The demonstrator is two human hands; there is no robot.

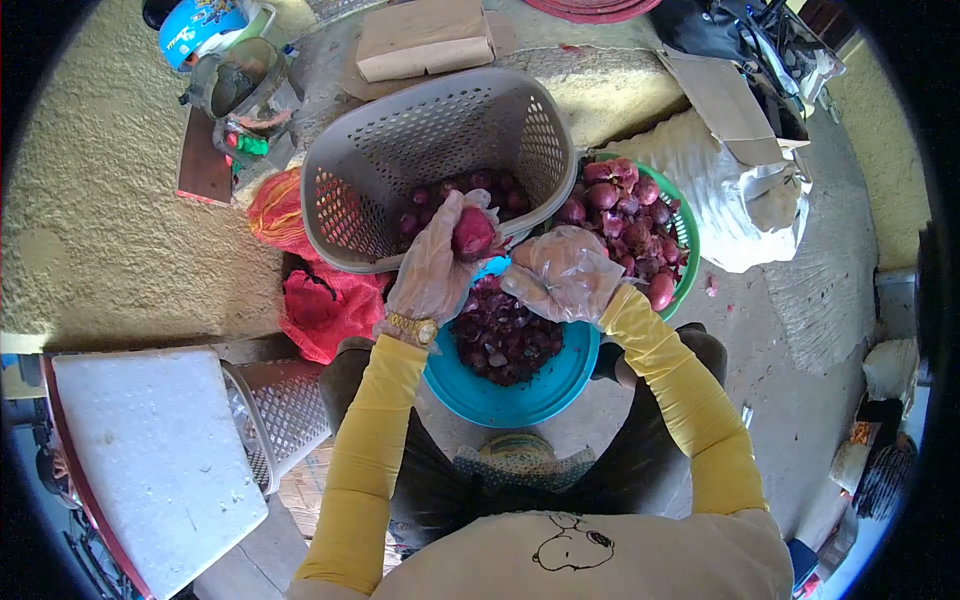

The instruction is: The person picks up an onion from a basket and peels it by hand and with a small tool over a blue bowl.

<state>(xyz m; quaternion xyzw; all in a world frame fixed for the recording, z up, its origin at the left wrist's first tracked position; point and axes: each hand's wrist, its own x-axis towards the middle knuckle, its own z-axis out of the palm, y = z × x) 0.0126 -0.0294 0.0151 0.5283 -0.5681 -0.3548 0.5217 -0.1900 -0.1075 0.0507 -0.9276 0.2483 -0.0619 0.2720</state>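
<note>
My left hand, in a clear plastic glove, is closed around a red onion just over the near rim of a grey perforated basket. Several red onions lie in the bottom of that basket. Beside it, my gloved right hand has its fingers curled; what they hold, if anything, is hidden. A bright blue patch shows between the hands, too small to name. Below them a blue basin holds a heap of dark onion skins. A green basket full of red onions stands right of my right hand.
A red mesh sack lies left of the grey basket. A white foam slab and a pale lattice basket are at the lower left. A white sack and flattened cardboard lie at the right; a cardboard box sits behind.
</note>
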